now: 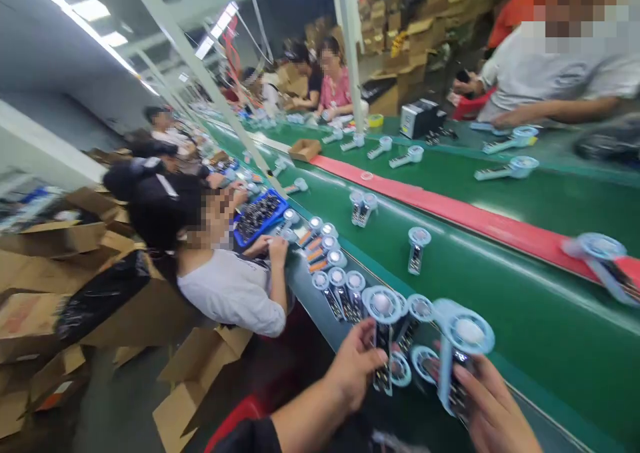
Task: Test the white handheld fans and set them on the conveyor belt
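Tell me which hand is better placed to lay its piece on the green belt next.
Probably the right hand: its light-blue piece overlaps the green belt in this view, while the left hand holds its piece in front of other light-blue pieces.

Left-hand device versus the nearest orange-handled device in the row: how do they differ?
The left-hand device has a dark handle; the orange-handled device shows orange there. The left-hand device is gripped by the left hand; the orange-handled device rests on the workbench. Both have a round, light-blue head with a pale centre.
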The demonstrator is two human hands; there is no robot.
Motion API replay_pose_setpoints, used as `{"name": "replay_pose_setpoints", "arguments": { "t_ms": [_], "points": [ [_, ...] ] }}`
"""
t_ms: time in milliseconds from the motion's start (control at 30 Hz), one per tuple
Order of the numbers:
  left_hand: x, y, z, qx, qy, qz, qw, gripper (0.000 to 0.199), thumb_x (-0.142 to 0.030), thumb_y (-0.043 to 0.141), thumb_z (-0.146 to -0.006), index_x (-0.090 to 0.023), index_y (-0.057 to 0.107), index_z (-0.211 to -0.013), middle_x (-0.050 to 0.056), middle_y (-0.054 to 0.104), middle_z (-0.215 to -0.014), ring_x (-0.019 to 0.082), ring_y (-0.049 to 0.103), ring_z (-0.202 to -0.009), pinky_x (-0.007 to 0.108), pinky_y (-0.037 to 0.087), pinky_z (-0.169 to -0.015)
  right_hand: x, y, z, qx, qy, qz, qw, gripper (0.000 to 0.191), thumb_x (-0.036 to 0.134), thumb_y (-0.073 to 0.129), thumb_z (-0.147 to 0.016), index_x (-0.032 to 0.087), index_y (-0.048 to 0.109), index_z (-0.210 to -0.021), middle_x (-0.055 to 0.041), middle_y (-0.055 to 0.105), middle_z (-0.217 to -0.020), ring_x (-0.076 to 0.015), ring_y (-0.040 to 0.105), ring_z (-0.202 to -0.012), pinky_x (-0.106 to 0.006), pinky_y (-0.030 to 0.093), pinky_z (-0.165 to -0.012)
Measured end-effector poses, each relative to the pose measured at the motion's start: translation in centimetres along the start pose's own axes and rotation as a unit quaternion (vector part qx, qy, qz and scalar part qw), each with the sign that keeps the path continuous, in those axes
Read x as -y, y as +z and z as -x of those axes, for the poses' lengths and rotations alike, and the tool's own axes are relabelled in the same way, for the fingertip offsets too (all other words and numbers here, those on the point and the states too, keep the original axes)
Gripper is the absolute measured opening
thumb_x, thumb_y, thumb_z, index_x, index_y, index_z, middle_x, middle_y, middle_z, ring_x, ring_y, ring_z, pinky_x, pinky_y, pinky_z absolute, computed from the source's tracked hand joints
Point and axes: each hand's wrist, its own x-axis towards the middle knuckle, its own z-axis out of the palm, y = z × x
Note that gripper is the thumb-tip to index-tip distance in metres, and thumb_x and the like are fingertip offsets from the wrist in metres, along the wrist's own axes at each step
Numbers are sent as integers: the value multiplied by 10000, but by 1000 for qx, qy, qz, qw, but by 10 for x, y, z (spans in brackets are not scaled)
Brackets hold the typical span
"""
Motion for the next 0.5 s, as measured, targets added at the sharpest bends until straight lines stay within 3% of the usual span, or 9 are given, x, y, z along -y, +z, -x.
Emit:
{"name": "replay_pose_setpoints", "arguments": {
  "t_ms": [33, 100, 200, 400, 500],
  "points": [
    [-8, 6, 3, 6, 8, -8, 1000, 812, -387, 1032, -384, -207, 668, -1088, 99, 726, -1155, 282, 708, -1024, 354, 559, -843, 6, 14, 10, 37, 4, -1, 999, 580, 463, 939, -532, 286, 684, -1021, -66, 753, -1128, -334, 715, -1043, -480, 593, -912],
    [-23, 12, 4, 36, -10, -24, 999, 744, -345, 1026, -442, -203, 678, -1084, 97, 726, -1191, 280, 683, -1107, 399, 520, -997, 15, 42, 24, 54, -41, -17, 998, 561, 472, 933, -553, 269, 693, -1018, -65, 758, -1114, -308, 698, -1075, -461, 557, -971],
    [-36, 12, 1, 68, -38, -51, 996, 691, -291, 1017, -483, -209, 691, -1086, 69, 748, -1139, 255, 683, -1103, 412, 484, -1055, 23, 68, 36, 73, -47, -53, 995, 588, 470, 943, -557, 271, 688, -1047, -46, 762, -1027, -282, 702, -994, -452, 553, -933],
    [-44, 4, -6, 101, -63, -81, 990, 614, -265, 996, -530, -203, 717, -1072, 58, 755, -1134, 225, 686, -1056, 389, 496, -1017, 19, 77, 52, 1, -76, -63, 995, 541, 384, 955, -553, 277, 675, -1004, -9, 705, -1060, -213, 641, -926, -321, 533, -741],
    [-47, 3, -9, 130, -67, -102, 984, 587, -253, 980, -553, -196, 724, -1077, 65, 760, -1123, 237, 682, -1078, 399, 483, -1037, 13, 80, 56, -18, -91, -69, 993, 518, 382, 940, -579, 278, 655, -1000, -1, 689, -1021, -210, 625, -918, -318, 520, -718]
  ]
}}
